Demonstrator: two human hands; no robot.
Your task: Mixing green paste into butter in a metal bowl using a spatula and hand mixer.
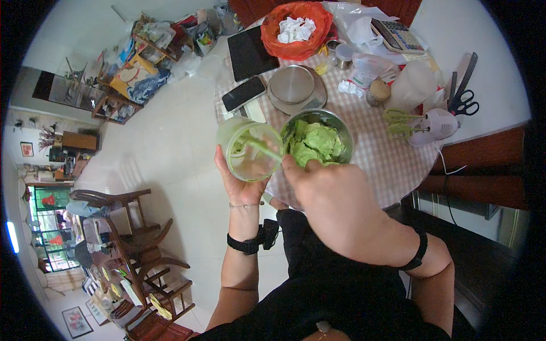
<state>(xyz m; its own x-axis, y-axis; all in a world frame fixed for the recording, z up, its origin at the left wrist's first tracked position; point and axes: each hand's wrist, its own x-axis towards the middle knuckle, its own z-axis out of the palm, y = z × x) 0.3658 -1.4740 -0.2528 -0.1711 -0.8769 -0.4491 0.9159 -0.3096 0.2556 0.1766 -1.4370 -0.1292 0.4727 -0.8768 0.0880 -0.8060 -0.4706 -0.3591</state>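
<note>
My left hand (245, 185) grips a translucent plastic cup (254, 168) from below and behind, its mouth tilted towards me and smeared green inside. In my right hand (328, 196) is the handle end of a green spatula (262, 147), whose other end reaches into the cup. A steel mixing bowl (350, 140) holding thick green cream (320, 140) stands just right of the cup, partly hidden behind my right hand. Behind the bowl sits a round kitchen scale (292, 85).
On the checked tablecloth (379, 170) are a phone (244, 93), a black tablet (251, 53), a red plastic bag (273, 42) with crumpled tissues and a calculator (396, 36). A hand mixer (433, 127) with green-coated beaters lies right, near scissors (465, 102). Wooden chairs (145, 243) stand left.
</note>
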